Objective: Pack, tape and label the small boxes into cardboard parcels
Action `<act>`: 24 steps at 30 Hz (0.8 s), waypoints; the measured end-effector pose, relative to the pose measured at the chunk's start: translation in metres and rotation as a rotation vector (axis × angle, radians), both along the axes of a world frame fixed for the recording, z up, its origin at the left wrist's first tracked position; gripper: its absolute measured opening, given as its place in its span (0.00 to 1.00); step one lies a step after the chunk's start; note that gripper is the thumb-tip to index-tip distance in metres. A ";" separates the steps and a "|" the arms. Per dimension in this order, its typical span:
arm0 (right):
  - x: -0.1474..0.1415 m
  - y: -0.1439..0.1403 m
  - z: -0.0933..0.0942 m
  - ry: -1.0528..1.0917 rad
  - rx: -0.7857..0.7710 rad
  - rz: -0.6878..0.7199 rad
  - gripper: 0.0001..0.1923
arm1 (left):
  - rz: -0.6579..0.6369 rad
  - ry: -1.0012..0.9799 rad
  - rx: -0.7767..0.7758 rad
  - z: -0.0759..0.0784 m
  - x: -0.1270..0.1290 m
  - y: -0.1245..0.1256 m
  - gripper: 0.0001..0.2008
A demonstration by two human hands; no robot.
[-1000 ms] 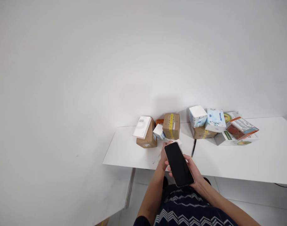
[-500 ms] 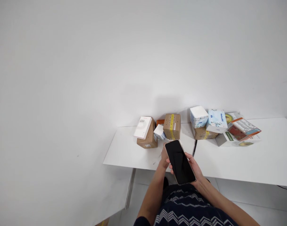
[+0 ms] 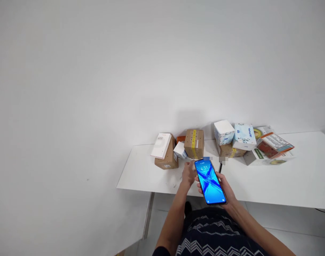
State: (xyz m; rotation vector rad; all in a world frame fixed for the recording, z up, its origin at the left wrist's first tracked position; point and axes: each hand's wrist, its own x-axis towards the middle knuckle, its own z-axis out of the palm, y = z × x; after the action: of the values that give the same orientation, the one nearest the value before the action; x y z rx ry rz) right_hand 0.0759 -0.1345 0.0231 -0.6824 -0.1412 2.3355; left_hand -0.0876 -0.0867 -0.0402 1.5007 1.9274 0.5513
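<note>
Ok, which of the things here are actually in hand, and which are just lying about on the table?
In hand:
- phone, screen lit, held by right hand
- left hand, beside the phone

Lying about:
- taped cardboard box
- white booklet leaning on a box
- tissue packs
- colourful cartons
- white table

Both bare forearms reach forward from the torso, converging ahead. The right hand (image 3: pixel 225 186) is cupped palm-up, fingers curled in a grip; the left hand (image 3: pixel 188 175) hangs loosely curled just beside it.
</note>
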 end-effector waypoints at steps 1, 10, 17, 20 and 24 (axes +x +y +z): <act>0.006 0.001 -0.003 -0.055 0.012 -0.027 0.26 | -0.032 0.012 0.018 0.000 -0.001 0.001 0.19; 0.094 0.015 -0.112 -1.201 0.308 -0.098 0.34 | -0.025 0.169 0.056 0.009 -0.032 0.016 0.22; 0.141 0.008 -0.189 -2.138 0.722 0.241 0.30 | 0.015 0.495 0.142 0.013 -0.054 0.026 0.22; 0.144 0.013 -0.196 -2.246 0.896 0.221 0.29 | 0.052 0.604 0.180 0.014 -0.055 0.029 0.24; 0.144 0.027 -0.198 -2.289 0.939 0.213 0.28 | 0.092 0.655 0.206 0.009 -0.053 0.030 0.26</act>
State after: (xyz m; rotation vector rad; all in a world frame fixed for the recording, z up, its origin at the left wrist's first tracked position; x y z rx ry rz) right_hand 0.2200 -0.1076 -0.1754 -2.2120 -1.9729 0.2095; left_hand -0.1409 -0.0570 -0.0313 1.8966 2.5014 0.3216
